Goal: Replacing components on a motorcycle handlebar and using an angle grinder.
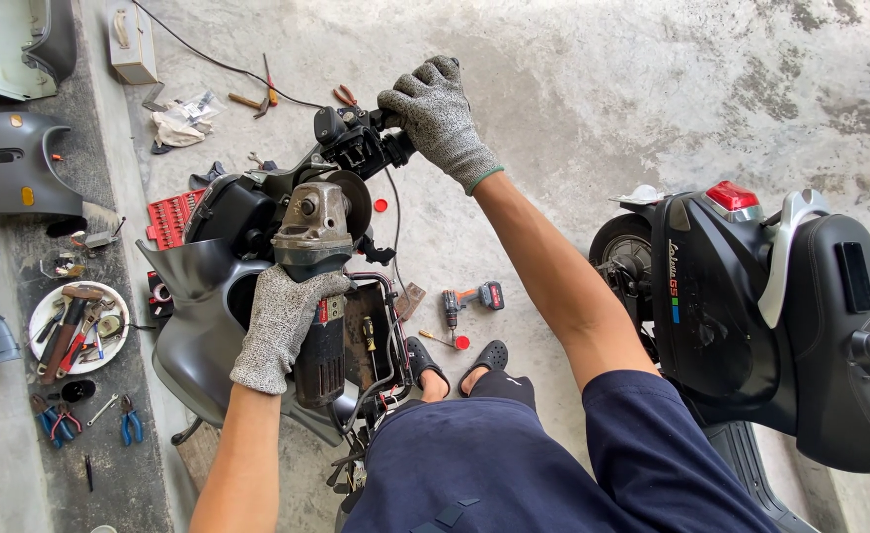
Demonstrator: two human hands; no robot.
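- Head view, looking straight down: a person in dark blue clothes stands over a partly stripped grey scooter [198, 326] on a stained concrete floor [603, 89].
- The left hand [282, 321], in a speckled grey knit glove, wraps its fingers fully round the body of an angle grinder [316, 286]. The bare left forearm rises from the bottom edge of the view, with the wrist roughly straight.
- The grinder points away from the person, its metal head and dark disc guard just above the scooter's open frame, near the middle of the view.
- The right hand [437, 114], in a matching glove, reaches far forward with the arm almost fully extended. Its fingers are curled shut over the end of the scooter's handlebar [361, 138], beside the black switch housing.
- The person's feet in black sandals [459, 363] show on the floor between the arms.
- A cordless drill [469, 299] lies on the floor just right of the frame.
- To the left, a white plate [40, 321] holds hand tools; blue-handled pliers [131, 422] lie near it.
- A red bit set [170, 217] lies beside the scooter's front.
- A second black scooter [780, 316] stands at the right, well apart from both hands.
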